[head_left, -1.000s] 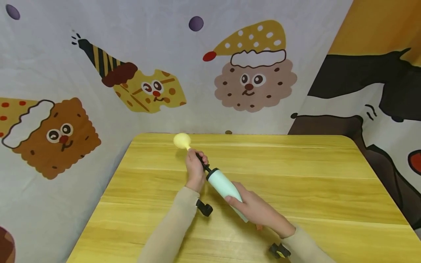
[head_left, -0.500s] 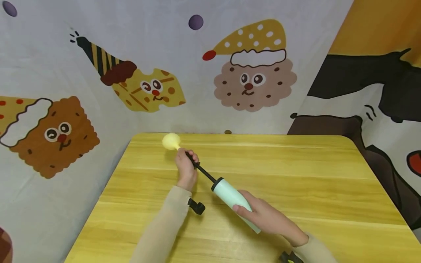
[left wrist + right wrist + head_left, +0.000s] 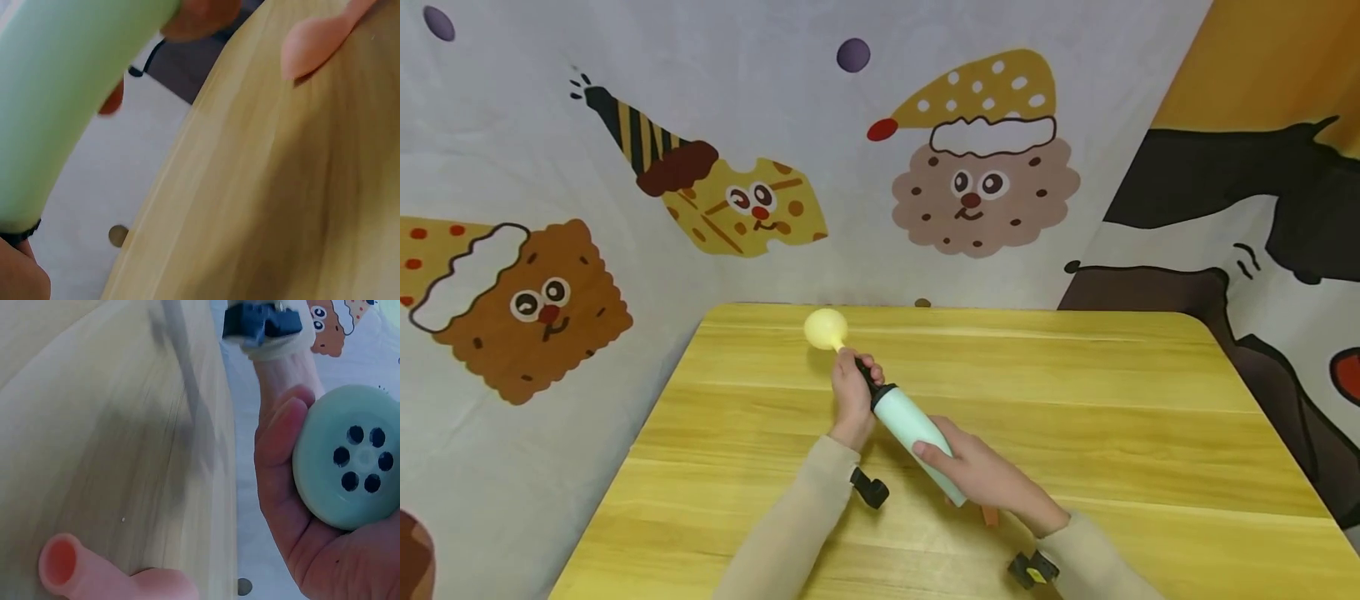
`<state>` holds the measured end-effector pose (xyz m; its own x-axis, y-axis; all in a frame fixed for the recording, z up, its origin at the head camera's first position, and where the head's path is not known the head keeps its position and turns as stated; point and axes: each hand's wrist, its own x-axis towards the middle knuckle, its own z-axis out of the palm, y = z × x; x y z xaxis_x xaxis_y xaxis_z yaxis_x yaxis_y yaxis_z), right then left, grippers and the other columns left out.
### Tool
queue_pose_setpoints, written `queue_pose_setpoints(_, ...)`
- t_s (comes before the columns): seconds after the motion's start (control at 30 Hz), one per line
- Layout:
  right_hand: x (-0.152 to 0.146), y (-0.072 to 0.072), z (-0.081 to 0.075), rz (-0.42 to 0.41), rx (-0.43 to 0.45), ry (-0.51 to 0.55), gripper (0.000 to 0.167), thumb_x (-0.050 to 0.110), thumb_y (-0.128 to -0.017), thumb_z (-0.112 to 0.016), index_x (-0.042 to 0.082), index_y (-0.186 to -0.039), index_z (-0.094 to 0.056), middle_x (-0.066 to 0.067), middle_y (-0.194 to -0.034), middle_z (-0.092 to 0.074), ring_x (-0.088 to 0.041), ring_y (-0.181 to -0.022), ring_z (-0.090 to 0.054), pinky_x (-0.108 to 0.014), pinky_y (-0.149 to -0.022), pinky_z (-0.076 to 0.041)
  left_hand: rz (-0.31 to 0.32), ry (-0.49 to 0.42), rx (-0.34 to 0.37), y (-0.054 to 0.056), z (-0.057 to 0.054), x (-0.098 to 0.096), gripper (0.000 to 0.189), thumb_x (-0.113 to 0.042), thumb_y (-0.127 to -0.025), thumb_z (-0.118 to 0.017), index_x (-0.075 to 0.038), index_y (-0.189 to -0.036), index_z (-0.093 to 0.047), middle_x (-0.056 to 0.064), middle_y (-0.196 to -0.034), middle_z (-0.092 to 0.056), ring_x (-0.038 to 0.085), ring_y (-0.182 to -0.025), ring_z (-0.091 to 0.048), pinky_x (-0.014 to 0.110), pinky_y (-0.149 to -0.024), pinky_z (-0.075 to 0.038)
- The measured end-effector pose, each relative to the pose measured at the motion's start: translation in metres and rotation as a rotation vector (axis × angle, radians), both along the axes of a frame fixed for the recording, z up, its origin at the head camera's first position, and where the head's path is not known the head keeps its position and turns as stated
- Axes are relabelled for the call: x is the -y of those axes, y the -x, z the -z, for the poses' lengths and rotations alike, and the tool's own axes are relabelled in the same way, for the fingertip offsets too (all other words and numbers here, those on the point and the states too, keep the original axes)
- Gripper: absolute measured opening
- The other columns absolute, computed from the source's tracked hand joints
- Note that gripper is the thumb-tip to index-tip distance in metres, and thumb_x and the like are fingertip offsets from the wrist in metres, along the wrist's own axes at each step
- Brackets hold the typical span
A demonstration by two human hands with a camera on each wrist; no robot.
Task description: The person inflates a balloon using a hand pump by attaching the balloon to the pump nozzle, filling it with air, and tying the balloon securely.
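Observation:
A mint-green balloon pump (image 3: 913, 429) slants above the table in the head view, its black rod pushed into the barrel. My left hand (image 3: 852, 400) grips the black handle at the upper end, thumb by the neck of a small, partly inflated yellow balloon (image 3: 825, 328). Around the lower barrel curl the fingers of my right hand (image 3: 981, 471). In the right wrist view the pump's round end cap (image 3: 347, 503) shows several holes. On the wood below lies a limp salmon-pink balloon (image 3: 315, 47), mostly hidden by the right hand in the head view.
The wooden table (image 3: 1112, 400) has its far edge against a cloth backdrop (image 3: 857, 192) printed with cartoon snacks. Black wrist mounts (image 3: 870, 487) stick out from both sleeves, low over the tabletop.
Half a second ago the hands were farther apart with the pump's rod drawn out. They have since come together, pushing the rod in. The yellow balloon looks slightly bigger than a second ago.

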<state>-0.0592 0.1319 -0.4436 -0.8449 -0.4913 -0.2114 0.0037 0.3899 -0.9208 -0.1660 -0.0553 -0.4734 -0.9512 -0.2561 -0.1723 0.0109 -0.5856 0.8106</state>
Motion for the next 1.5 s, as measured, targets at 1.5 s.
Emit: queue_pose_setpoints(1.5,-0.027,-0.028,-0.007,-0.062,-0.115,-0.100,0.054,0.041,-0.110,-0.051,0.011,-0.154,-0.042,-0.009,-0.113,-0.067,-0.016,-0.082,-0.066,-0.032,-0.062,-0.055,-0.198,-0.061,-0.034,0.029,-0.006,0.063,0.034,-0.024,-0.115,-0.029,-0.011,-0.087,-0.044,-0.002,-0.069,-0.051,0.006,-0.051,-0.047,0.018,-0.047,-0.038)
